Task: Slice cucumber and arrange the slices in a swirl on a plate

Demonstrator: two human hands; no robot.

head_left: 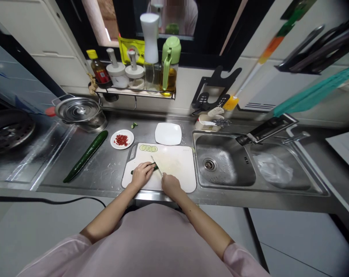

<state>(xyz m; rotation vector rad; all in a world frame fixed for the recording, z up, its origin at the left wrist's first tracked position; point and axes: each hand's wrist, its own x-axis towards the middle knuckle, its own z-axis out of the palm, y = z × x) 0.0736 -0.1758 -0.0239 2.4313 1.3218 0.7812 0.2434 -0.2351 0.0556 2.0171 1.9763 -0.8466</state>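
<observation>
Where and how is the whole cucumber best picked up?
Take the whole cucumber around its middle, probably best from above, closing across its narrow width: it is long, slim and lies flat on the counter. Its far end sits close to the pot, so that end looks less handy.

Soft light, glints on counter (pixel 106 165), blurry warped edges.

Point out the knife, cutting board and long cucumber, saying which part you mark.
Knife (pixel 157 166), head view: middle of the blade.
Cutting board (pixel 180 165), head view: bare top, right of the knife.
Long cucumber (pixel 86 156), head view: middle of its length.
</observation>
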